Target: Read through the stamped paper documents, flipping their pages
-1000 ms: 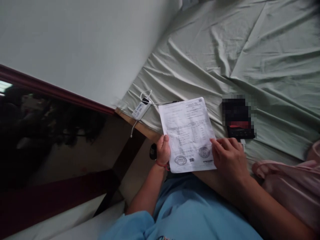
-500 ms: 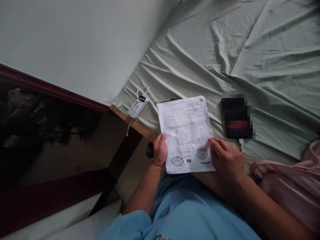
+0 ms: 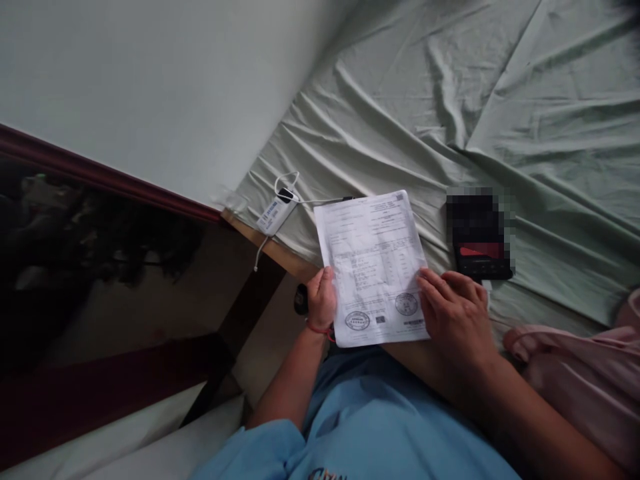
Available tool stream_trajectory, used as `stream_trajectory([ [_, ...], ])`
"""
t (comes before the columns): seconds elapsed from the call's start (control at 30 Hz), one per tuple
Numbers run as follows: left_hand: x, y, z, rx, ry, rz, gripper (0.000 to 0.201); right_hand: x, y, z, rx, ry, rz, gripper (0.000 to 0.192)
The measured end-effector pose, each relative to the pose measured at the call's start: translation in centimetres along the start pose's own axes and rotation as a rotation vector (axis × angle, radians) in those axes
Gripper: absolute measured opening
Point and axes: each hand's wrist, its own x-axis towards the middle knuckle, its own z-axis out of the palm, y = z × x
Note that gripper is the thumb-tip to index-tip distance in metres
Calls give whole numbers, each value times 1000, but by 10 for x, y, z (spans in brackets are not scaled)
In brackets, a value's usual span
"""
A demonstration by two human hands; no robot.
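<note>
1. Where the frame's left half begins, a pale wall (image 3: 150,87) fills the upper left, and a dark red wooden rail (image 3: 100,177) runs slantwise beneath it, with a dim, unclear space below.
2. Just right of the rail's end, left of centre, a white charger block (image 3: 274,215) lies on the edge of the bed (image 3: 500,100), its thin white cable (image 3: 320,201) running right toward the sheet of paper.
3. Below that, the left hand (image 3: 321,300) grips the lower left edge of the paper (image 3: 373,260), thumb on top and fingers (image 3: 327,280) curled shut around the margin; a red thread circles the wrist (image 3: 320,328).
4. At the frame's centre, the paper is a printed form with two round stamps near its lower edge; its upper part rests on the green bedsheet and its lower part reaches over the bed's edge toward the person's blue shirt (image 3: 380,420).
5. Right of the stamps, the right hand (image 3: 457,313) lies on the paper's lower right corner, fingers together and flat, pressing rather than pinching.
6. Just above that hand, a dark phone (image 3: 480,233), its screen blurred out, lies on the sheet beside the paper without touching it.
7. At the lower right, pink cloth (image 3: 575,380) is bunched on the bed.
</note>
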Motion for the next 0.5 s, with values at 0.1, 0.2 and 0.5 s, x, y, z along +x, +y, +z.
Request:
stream_trajectory([
  [0.1,-1,0,0,11,-4,7,44,0,1,1,-3,0,-5,23],
  [0.2,-2,0,1,30,16,23,46,1,0,-1,-12,7,18,22],
  [0.5,-2,-2,2,57,81,26,49,4,-4,-8,-2,39,32,15],
])
